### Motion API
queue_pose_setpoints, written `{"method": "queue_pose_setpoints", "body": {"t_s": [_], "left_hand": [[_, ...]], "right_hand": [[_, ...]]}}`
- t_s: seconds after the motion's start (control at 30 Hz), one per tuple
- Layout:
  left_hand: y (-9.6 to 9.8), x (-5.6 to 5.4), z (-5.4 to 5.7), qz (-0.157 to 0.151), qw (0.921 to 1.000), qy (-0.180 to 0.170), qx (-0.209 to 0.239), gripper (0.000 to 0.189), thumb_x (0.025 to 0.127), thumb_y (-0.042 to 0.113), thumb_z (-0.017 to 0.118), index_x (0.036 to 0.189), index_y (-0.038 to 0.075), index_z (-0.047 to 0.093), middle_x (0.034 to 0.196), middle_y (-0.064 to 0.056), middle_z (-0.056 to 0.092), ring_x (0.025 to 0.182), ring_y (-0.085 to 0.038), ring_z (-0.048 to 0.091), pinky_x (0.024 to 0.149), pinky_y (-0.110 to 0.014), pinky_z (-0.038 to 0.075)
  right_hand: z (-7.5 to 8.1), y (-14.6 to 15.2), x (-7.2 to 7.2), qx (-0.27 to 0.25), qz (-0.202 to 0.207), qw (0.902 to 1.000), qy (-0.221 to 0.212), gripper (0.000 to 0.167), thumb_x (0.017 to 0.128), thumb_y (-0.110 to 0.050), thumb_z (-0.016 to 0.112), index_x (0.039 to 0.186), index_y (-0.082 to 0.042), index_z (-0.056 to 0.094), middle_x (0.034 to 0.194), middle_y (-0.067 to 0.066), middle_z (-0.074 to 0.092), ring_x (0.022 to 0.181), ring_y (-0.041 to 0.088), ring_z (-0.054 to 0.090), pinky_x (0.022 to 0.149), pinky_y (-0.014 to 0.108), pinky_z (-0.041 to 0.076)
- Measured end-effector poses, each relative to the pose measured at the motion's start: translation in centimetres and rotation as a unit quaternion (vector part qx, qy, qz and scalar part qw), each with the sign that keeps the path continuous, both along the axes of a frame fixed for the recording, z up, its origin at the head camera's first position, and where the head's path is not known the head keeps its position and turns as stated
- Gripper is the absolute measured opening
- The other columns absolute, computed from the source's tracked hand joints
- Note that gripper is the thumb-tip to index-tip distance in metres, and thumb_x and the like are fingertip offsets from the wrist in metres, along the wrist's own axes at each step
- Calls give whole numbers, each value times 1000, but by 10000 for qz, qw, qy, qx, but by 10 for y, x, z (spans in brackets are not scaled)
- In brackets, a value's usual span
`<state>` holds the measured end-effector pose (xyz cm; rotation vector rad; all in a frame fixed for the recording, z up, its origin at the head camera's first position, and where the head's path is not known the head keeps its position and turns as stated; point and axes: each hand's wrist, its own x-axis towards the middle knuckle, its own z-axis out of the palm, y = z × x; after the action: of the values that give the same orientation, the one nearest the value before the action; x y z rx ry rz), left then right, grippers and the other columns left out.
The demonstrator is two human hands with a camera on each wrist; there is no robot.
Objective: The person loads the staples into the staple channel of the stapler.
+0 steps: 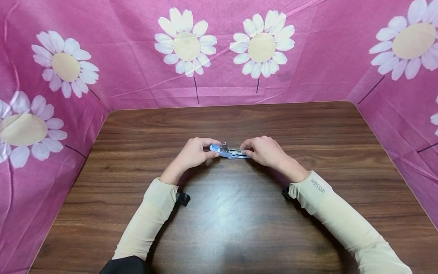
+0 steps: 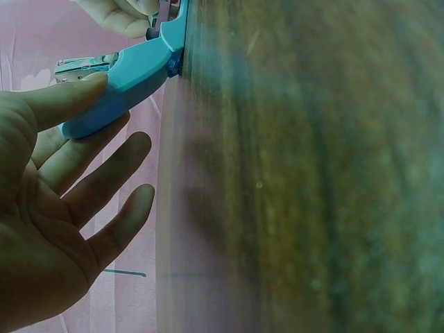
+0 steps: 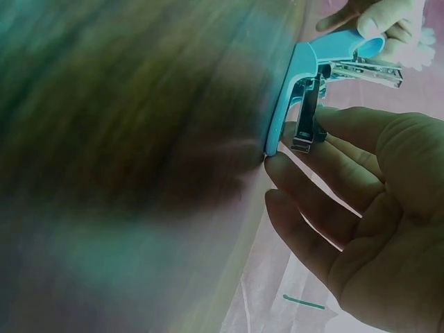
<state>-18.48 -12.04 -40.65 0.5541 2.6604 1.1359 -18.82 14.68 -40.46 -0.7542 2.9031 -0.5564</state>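
A blue stapler (image 1: 224,154) is folded wide open over the far middle of the table, its metal inner parts facing up. My left hand (image 1: 194,153) pinches the handle end between thumb and fingers. In the left wrist view the thumb lies on the blue cover (image 2: 132,80), with the other fingers spread beneath. On the opposite side, my right hand (image 1: 267,152) pinches the metal staple channel (image 3: 306,118) near its end. The blue base (image 3: 279,111) runs alongside that channel, close over the tabletop. Another metal piece (image 3: 368,71) sticks out from the handle half.
The brown wood-grain table (image 1: 222,228) extends around both forearms. A pink cloth (image 1: 130,57) with white daisies hangs along its back and sides. Black straps (image 1: 183,198) sit at both wrists, below light sleeves.
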Motion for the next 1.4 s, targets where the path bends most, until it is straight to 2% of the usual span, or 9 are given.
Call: {"method": "queue_pose_setpoints", "body": {"t_s": [0.2, 0.37, 0.53, 0.8, 1.4], "left_hand": [[0, 0, 1, 11, 10000, -13, -5, 31, 89, 26, 78, 120, 23, 75, 104, 3, 77, 69, -11, 61, 80, -32, 50], [1, -1, 1, 7, 10000, -10, -17, 30, 89, 26, 78, 120, 23, 76, 105, 3, 77, 71, -11, 60, 81, -32, 50], [1, -1, 0, 21, 10000, -15, -24, 31, 90, 26, 77, 120, 23, 75, 104, 2, 77, 64, -10, 60, 78, -31, 49], [1, 0, 2, 33, 10000, -94, -3, 32, 90, 26, 77, 121, 22, 75, 100, 2, 77, 56, -9, 58, 73, -30, 49], [1, 0, 1, 75, 9999, -102, -53, 33, 90, 26, 77, 122, 23, 74, 98, 3, 77, 54, -9, 58, 75, -31, 48]], "right_hand": [[2, -1, 1, 31, 69, 10000, 55, 13, 96, -26, 70, 105, -22, 78, 97, -5, 77, 69, 17, 58, 71, 47, 52], [3, 0, 2, 29, 63, 10000, 55, 12, 96, -25, 70, 104, -23, 77, 97, -6, 77, 70, 18, 60, 70, 48, 53], [2, -1, 2, 23, 48, 9999, 125, 11, 95, -25, 70, 103, -22, 77, 95, -6, 77, 69, 18, 60, 69, 49, 53], [1, -4, 3, 96, 96, 9996, 235, 11, 94, -26, 70, 103, -22, 76, 83, -7, 74, 65, 18, 59, 63, 47, 51], [3, -3, 3, 65, -4, 10000, 6, 11, 94, -26, 72, 103, -22, 76, 88, -5, 76, 66, 16, 58, 65, 46, 52]]}}
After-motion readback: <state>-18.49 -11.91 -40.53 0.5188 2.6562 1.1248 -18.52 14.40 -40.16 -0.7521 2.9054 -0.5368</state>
